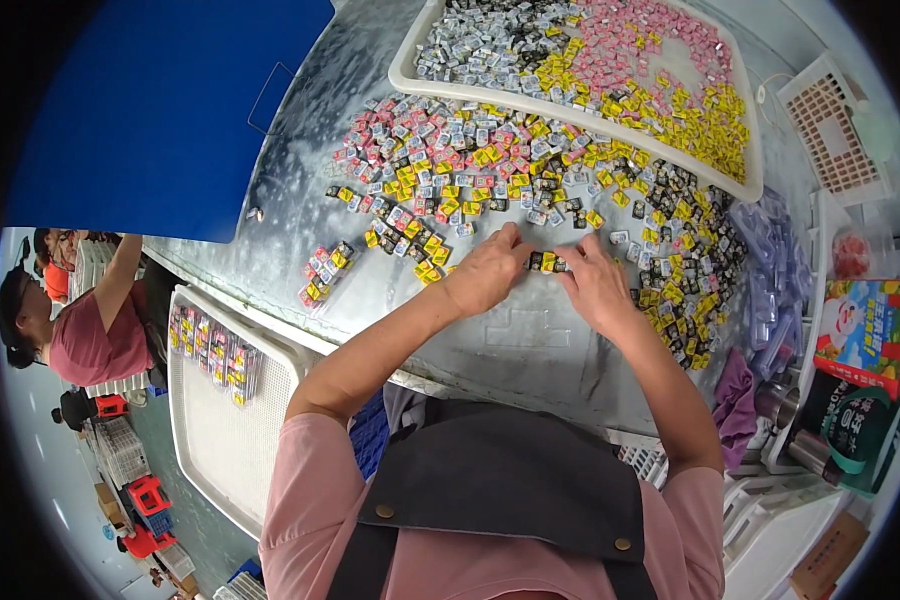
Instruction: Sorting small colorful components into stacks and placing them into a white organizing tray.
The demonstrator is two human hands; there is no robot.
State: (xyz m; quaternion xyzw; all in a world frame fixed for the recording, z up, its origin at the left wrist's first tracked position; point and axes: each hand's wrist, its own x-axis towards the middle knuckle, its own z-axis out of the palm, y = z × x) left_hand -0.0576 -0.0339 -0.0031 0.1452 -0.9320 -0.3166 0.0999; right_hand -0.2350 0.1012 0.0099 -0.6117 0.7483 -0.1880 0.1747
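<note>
Between my two hands is a short row of small yellow and black blocks, pressed together end to end. At the row's left end, my left hand has its fingers closed on it. My right hand pinches the other end. Just below them a clear plastic case lies on the metal tabletop. Beyond my fingers spreads a loose heap of small wrapped blocks in pink, white, yellow and black. Left of my left hand lies a clear case filled with blocks.
A large white tray of sorted blocks stands at the back. Purple-tinted clear cases pile up at right beside a purple cloth. Lower left, another white tray holds filled cases. A co-worker is beyond a blue panel.
</note>
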